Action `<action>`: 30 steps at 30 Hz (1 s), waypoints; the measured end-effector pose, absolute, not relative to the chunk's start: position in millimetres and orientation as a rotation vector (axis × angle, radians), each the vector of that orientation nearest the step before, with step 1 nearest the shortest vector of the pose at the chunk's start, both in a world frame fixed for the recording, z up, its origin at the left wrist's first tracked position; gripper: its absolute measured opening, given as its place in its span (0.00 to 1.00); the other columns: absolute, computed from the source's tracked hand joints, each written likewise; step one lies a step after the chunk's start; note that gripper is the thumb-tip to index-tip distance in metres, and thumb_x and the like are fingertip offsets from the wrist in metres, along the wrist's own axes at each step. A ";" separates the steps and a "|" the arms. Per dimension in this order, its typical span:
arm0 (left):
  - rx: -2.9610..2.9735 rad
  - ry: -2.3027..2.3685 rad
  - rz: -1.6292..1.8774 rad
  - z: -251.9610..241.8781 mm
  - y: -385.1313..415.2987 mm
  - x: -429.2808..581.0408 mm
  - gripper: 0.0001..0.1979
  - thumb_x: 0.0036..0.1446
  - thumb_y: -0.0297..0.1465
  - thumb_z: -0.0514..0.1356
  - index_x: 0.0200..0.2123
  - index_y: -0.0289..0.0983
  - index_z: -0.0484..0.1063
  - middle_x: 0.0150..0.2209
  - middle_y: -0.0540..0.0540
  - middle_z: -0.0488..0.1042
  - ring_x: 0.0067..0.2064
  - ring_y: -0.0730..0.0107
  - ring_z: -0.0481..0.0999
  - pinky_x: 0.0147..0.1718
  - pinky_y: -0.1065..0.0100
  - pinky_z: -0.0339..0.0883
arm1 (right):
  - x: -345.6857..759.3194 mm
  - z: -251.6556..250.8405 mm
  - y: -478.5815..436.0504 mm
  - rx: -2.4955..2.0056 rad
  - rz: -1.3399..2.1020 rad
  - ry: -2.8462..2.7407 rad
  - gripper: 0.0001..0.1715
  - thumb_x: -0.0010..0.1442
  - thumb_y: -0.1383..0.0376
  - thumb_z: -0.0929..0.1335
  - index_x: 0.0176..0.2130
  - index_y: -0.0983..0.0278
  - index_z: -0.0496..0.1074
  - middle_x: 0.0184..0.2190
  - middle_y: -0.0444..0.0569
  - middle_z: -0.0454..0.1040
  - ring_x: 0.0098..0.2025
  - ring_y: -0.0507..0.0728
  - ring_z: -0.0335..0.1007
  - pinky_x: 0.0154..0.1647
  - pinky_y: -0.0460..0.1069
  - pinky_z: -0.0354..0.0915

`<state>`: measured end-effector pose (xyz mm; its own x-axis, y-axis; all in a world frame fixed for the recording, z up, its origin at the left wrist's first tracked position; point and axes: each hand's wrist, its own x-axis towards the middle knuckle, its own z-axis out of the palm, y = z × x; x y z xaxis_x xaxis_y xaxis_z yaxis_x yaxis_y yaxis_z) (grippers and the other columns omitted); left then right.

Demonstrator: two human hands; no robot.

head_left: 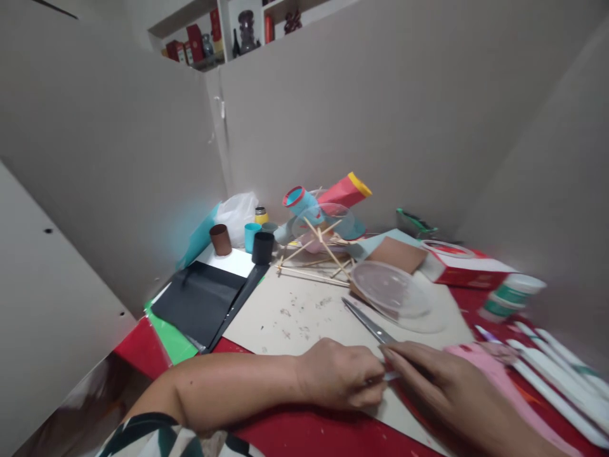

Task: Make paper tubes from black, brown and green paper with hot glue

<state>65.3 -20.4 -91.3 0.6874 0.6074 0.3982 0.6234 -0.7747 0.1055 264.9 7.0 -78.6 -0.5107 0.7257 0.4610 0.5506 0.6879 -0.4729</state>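
My left hand point(340, 374) is closed in a fist at the front edge of the pale board point(280, 317). A small whitish bit shows between my two hands, too blurred to name. My right hand point(435, 381) is wrapped round a pair of scissors point(366, 320); their handles are hidden, and the metal blades lie together, pointing forward and left over the board. Just beyond the blades is a clear plastic lid point(390, 289), partly over a brown card sheet point(397, 254). Behind it stands a frame of wooden sticks point(321, 244).
Left are black sheets point(202, 298), a brown cup point(220, 240) and a black cup point(262, 247). A blue paper tube point(304, 202) and red paper cone point(340, 192) rise behind the sticks. Right are a red-white box point(469, 266), stacked tubs point(511, 297) and white sticks point(556, 374).
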 end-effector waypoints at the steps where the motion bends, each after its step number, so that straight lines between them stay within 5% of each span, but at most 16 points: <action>1: -2.848 -1.029 -0.660 -91.1 -21.1 64.9 0.08 0.58 0.35 0.56 0.29 0.38 0.64 0.28 0.51 0.73 0.26 0.75 0.72 0.20 0.73 0.58 | 263.8 -75.1 5.6 -0.992 0.401 -2.305 0.15 0.65 0.59 0.62 0.36 0.58 0.77 0.32 0.50 0.81 0.32 0.59 0.78 0.31 0.49 0.71; 18: -2.946 -0.812 -0.932 -89.4 -23.8 65.6 0.16 0.66 0.34 0.49 0.25 0.38 0.65 0.23 0.51 0.71 0.25 0.75 0.70 0.24 0.72 0.59 | 262.4 -67.5 0.2 -1.077 0.512 -2.392 0.17 0.67 0.62 0.59 0.37 0.63 0.75 0.33 0.50 0.79 0.34 0.57 0.74 0.36 0.50 0.66; 30: -2.956 -1.042 -0.835 -90.9 -24.1 68.9 0.08 0.61 0.36 0.56 0.34 0.38 0.69 0.32 0.51 0.77 0.33 0.73 0.75 0.25 0.73 0.62 | 263.6 -66.9 -8.0 -0.957 0.443 -2.422 0.15 0.67 0.61 0.60 0.36 0.59 0.75 0.32 0.50 0.79 0.35 0.58 0.77 0.34 0.49 0.71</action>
